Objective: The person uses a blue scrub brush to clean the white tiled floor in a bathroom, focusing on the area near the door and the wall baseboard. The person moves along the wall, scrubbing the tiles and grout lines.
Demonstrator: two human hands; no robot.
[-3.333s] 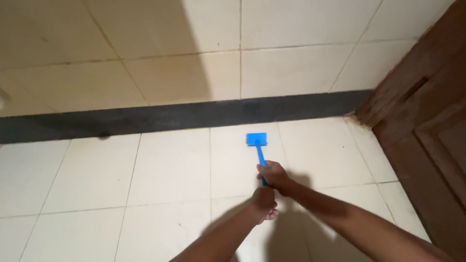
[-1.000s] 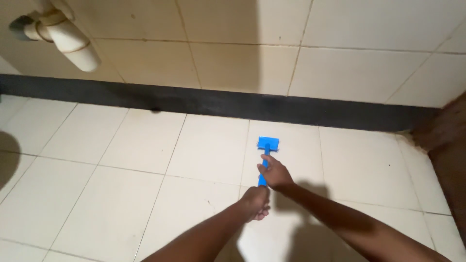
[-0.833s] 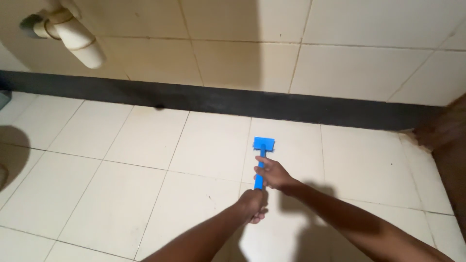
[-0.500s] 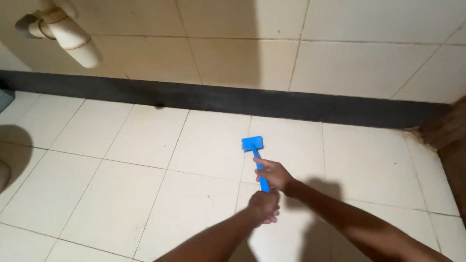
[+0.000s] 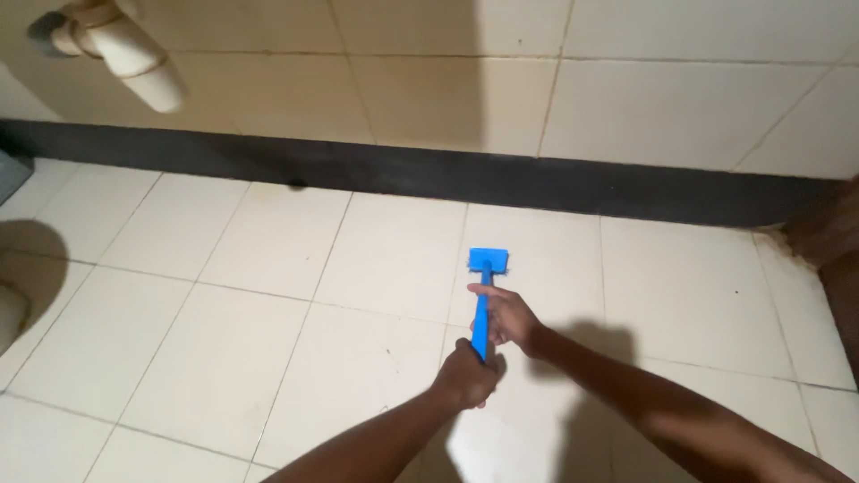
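A blue long-handled scrub brush (image 5: 488, 268) stands with its head on the pale floor tiles (image 5: 394, 259), a little short of the dark skirting band. My right hand (image 5: 506, 315) grips the handle higher up, close behind the brush head. My left hand (image 5: 467, 377) is closed around the lower end of the same handle, nearer to me. Both forearms reach in from the bottom of the view.
A black skirting band (image 5: 537, 183) runs along the foot of the tiled wall (image 5: 626, 89). A pale pipe (image 5: 125, 58) juts out at top left. A brown wooden door edge (image 5: 837, 259) stands at the right. A rounded pale object (image 5: 13, 304) sits at the left edge.
The brush head has shifted left and back along the floor and both hands moved with it. The view has panned left since the oldest frame, showing the pipe.
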